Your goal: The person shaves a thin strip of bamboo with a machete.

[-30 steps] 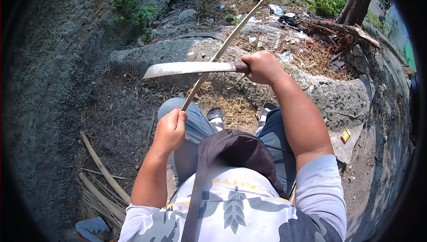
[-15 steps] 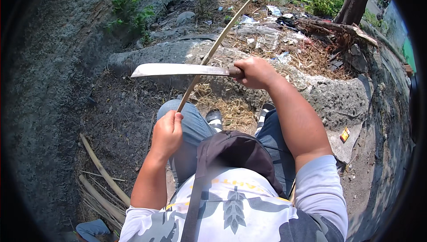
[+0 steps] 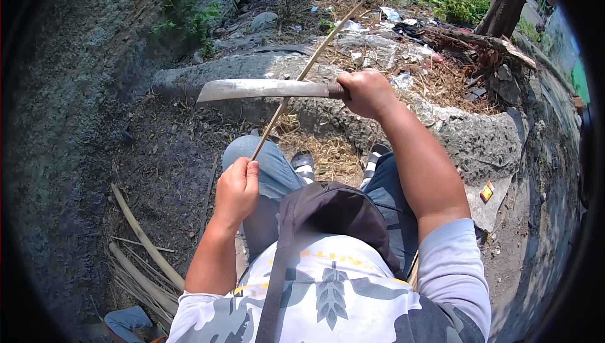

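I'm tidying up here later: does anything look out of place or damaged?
Yes. Pale litter lies scattered among dry plant scraps beyond the ledge, and a small yellow-and-red packet lies at the right; both look like stray rubbish. The machete and stick show no obvious damage.

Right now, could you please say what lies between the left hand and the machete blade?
The lower stretch of the thin wooden strip lies there, visible in the head view.

A yellow packet (image 3: 486,191) lay on a grey slab (image 3: 480,214) near the right edge of the ground (image 3: 167,170); a tree trunk (image 3: 509,3) rose at the far right corner, a leafy plant (image 3: 188,8) beside the left wall (image 3: 69,103).
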`<move>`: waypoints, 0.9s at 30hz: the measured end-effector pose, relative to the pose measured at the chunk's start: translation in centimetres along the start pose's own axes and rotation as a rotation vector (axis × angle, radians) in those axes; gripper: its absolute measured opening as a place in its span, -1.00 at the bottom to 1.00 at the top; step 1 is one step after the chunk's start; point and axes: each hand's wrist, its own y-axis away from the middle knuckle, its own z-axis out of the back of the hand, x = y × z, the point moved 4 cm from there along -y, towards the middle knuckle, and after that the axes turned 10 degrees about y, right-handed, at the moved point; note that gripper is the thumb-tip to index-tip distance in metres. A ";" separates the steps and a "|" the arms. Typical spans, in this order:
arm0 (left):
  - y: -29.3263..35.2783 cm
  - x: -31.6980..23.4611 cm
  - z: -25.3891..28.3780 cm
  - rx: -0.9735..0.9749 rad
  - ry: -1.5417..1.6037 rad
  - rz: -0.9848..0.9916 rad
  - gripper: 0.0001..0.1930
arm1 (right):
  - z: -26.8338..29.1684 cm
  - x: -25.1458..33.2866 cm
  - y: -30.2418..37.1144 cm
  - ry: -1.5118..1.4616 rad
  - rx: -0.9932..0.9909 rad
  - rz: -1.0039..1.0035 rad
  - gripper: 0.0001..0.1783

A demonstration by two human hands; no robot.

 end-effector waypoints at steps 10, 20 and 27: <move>0.7 1.1 0.2 0.039 0.049 0.024 -0.65 | -0.1 0.2 0.1 -0.140 0.165 -0.045 -0.83; -0.1 0.5 0.6 -0.044 -0.039 -0.018 -0.66 | 2.0 2.2 -0.2 -0.177 0.210 -0.066 -0.78; -0.5 -0.3 0.1 -0.061 -0.068 -0.111 -0.67 | 0.9 0.6 0.0 -0.149 0.228 -0.033 -0.76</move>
